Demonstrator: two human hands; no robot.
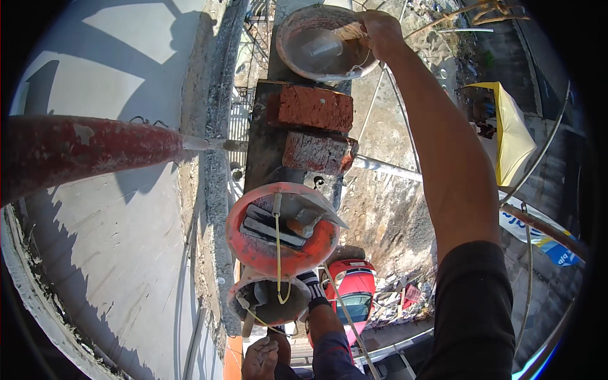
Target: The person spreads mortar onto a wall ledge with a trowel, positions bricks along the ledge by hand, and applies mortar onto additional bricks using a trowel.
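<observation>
Dark plank point(263, 149) below, your right hand point(383, 37) is stretched way forward, gripping the bucket point(345, 30) just to its left by the rim; left hand point(260, 360) half-curled, can't tell if empty. Bucket's round, grimy.

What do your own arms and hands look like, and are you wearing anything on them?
My right hand is bare: no glove, ring or watch shows. A dark, plain-looking sleeve covers the upper part of that arm and ends around the elbow, leaving the forearm uncovered. My left hand has no glove either; its sleeve is out of view.
</observation>
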